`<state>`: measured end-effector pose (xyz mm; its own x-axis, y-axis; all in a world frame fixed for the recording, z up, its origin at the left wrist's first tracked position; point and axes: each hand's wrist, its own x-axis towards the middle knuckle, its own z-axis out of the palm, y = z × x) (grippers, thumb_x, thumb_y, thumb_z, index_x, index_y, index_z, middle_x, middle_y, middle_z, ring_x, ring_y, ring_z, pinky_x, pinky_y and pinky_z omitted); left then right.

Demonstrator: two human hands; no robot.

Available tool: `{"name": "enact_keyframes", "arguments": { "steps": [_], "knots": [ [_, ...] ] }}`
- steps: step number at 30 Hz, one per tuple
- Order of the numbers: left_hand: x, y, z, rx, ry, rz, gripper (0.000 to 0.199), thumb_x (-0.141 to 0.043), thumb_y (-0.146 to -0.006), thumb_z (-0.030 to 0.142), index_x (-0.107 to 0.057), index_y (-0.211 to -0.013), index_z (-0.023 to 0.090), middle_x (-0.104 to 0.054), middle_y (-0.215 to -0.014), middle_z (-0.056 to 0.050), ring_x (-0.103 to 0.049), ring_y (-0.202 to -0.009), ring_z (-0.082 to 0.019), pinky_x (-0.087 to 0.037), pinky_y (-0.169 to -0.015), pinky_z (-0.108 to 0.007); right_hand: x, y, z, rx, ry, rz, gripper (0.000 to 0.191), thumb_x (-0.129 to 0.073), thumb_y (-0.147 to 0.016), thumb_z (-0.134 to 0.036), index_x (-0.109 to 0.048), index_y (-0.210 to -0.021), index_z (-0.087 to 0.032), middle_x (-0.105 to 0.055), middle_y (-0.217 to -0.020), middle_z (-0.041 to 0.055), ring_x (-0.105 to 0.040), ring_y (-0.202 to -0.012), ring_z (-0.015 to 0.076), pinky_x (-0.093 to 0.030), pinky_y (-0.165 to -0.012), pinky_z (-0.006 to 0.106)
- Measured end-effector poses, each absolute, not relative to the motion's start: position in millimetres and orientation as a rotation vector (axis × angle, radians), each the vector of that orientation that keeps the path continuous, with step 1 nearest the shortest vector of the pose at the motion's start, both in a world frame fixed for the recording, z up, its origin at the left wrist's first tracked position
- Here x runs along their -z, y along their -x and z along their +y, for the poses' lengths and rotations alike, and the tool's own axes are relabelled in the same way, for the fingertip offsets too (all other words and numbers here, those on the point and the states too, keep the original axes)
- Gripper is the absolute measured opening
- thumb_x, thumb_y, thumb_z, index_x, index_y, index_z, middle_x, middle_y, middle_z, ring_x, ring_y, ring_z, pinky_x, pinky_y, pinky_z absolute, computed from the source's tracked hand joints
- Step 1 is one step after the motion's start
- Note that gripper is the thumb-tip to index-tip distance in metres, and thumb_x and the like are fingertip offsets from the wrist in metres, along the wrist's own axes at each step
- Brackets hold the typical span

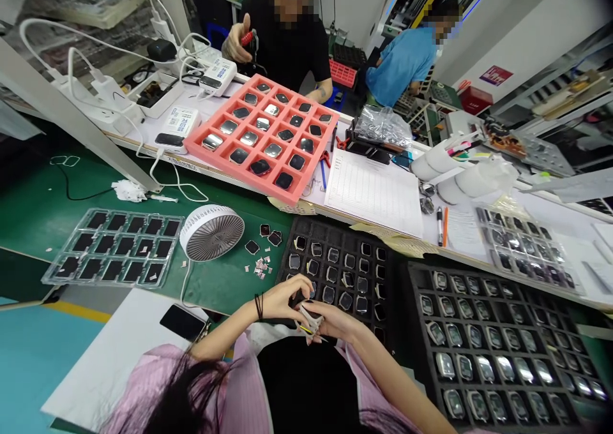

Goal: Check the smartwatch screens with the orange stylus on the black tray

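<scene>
Both hands meet close to my body, around a small pale grey watch case (310, 321) with a bit of yellow on it. My left hand (286, 299), with a dark band on the wrist, is closed on one side with thumb and curled fingers. From the other side my right hand (335, 322) grips the same piece, its fingers partly hidden beneath. Just beyond them lies a black foam tray (306, 230) with several square watch pieces in its pockets. To its left are loose dark watch faces (252, 247) and small pale scraps (261, 267) on the green mat.
A white fan (211, 233) stands beside a clear tray (175, 261) of black pieces. On the shelf sit a pink tray (201, 142) of watches and a paper form (373, 191). Black trays (416, 281) fill the right. A phone (182, 322) lies left. Two people work beyond.
</scene>
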<state>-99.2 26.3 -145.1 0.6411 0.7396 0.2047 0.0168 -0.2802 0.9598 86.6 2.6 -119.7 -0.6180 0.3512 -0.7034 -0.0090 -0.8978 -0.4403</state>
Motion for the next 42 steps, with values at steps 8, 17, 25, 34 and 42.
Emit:
{"name": "enact_keyframes", "arguments": {
  "steps": [8, 17, 25, 34, 42],
  "knots": [
    [208, 119, 33, -0.586, -1.839, 0.99, 0.04, -0.082, -0.061, 0.042, -0.062, -0.086, 0.019, -0.063, -0.088, -0.002, -0.058, -0.068, -0.012, -0.05, -0.065, -0.024, 149, -84, -10, -2.543, 1.257, -0.545, 0.04, -0.071, -0.071, -0.049, -0.061, -0.09, -0.016, -0.068, -0.062, 0.0045, -0.064, -0.047, 0.0189, -0.038, -0.037, 0.022],
    [270, 165, 42, -0.563, -1.76, 1.687, 0.007, -0.056, -0.086, 0.024, -0.059, -0.086, 0.018, -0.059, -0.097, -0.01, -0.059, -0.09, -0.024, -0.051, -0.077, -0.036, 139, -94, 9, -2.336, 1.282, -0.492, 0.037, -0.063, -0.078, -0.049, -0.062, -0.097, -0.018, -0.068, -0.067, 0.0045, -0.064, -0.051, 0.0182, -0.038, -0.042, 0.023],
    [283, 155, 47, -0.591, -1.757, 1.724, 0.011, -0.053, -0.087, 0.022, -0.058, -0.077, 0.018, -0.06, -0.09, -0.008, -0.062, -0.083, -0.021, -0.053, -0.074, -0.033, 142, -85, 6, -2.336, 1.256, -0.48, 0.038, -0.063, -0.078, -0.05, -0.062, -0.098, -0.018, -0.068, -0.065, 0.0045, -0.064, -0.051, 0.0191, -0.038, -0.042, 0.024],
    [278, 162, 47, -0.652, -1.713, 1.697, 0.017, -0.049, -0.088, 0.026, -0.065, -0.089, 0.019, -0.066, -0.078, -0.005, -0.063, -0.07, -0.018, -0.051, -0.065, -0.027, 142, -84, 10, -2.31, 1.225, -0.467, 0.037, -0.062, -0.08, -0.049, -0.062, -0.099, -0.018, -0.069, -0.068, 0.0053, -0.064, -0.053, 0.0193, -0.039, -0.044, 0.024],
    [250, 158, 50, -0.871, -1.587, 1.649, 0.024, -0.053, -0.086, 0.035, -0.065, -0.075, 0.018, -0.065, -0.084, -0.008, -0.062, -0.073, -0.017, -0.052, -0.064, -0.027, 134, -83, 12, -2.302, 1.22, -0.459, 0.039, -0.065, -0.077, -0.05, -0.062, -0.098, -0.018, -0.069, -0.068, 0.005, -0.065, -0.053, 0.0186, -0.038, -0.044, 0.024]
  ]
}}
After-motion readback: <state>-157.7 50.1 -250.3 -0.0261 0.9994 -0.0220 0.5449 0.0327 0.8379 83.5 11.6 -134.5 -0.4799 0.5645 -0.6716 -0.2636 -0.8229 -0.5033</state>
